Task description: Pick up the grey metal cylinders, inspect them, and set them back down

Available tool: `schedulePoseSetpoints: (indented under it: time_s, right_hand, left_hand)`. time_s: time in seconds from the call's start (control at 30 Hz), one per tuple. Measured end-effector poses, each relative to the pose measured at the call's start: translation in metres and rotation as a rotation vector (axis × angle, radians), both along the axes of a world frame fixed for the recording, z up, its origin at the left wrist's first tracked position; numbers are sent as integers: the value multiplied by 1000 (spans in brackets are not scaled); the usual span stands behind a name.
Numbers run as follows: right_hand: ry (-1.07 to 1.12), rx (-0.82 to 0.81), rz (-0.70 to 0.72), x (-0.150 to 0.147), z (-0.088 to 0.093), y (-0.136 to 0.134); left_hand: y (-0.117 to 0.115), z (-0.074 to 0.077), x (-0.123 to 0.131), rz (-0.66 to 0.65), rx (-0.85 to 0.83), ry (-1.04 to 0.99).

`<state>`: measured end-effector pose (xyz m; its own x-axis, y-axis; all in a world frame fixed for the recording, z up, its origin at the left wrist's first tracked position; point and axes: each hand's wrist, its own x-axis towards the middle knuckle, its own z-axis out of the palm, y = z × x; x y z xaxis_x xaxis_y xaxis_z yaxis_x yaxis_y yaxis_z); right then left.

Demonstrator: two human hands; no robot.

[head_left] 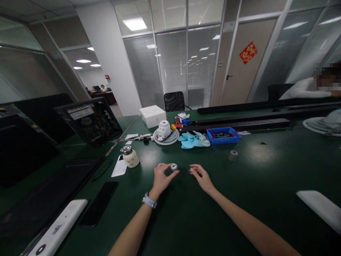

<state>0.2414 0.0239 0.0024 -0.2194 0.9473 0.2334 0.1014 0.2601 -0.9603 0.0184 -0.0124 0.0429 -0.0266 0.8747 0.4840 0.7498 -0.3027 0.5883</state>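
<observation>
My left hand (161, 177), with a watch on the wrist, pinches a small round silver part (174, 166) between thumb and fingertips just above the green table (186, 213). My right hand (201, 176) hovers a short way to the right of it, fingers curled together; what they hold, if anything, is too small to make out. Farther back lie a white fan motor on its grille (165, 134) and light blue fan blades (194, 139).
A small cream bottle (130, 156) and a white card stand left of my hands, a black phone (99, 207) nearer me. A blue tray (223, 135), a grey cylinder (233, 155), a white box (152, 116) and long black rails sit behind. Another person sits far right.
</observation>
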Motion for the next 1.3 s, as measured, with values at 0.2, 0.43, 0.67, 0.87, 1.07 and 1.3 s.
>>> schedulePoseSetpoints:
  time_s: [0.2,0.43,0.67,0.87,1.07,1.3]
  right_hand:
    - [-76,-15,2,-3,2,-1]
    - [-112,-21,-6,-1,3,-2]
    - [-102,-18,22,1,-3,0]
    - [-90,-18,19,2,-2,-1]
    - [-119,-22,17,2,1,-2]
    - [-123,-6,9,1,-2,-1]
  left_hand:
    - [-1,-3,-77,241,2,-21]
    - [2,-25,-121,435,-84,33]
    - [0,-27,-138,621,-149,70]
    - [-3,-24,-139,867,-154,-25]
    - [-4,-24,-134,1001,-162,-62]
    - [-5,-17,-121,1025,28,-116]
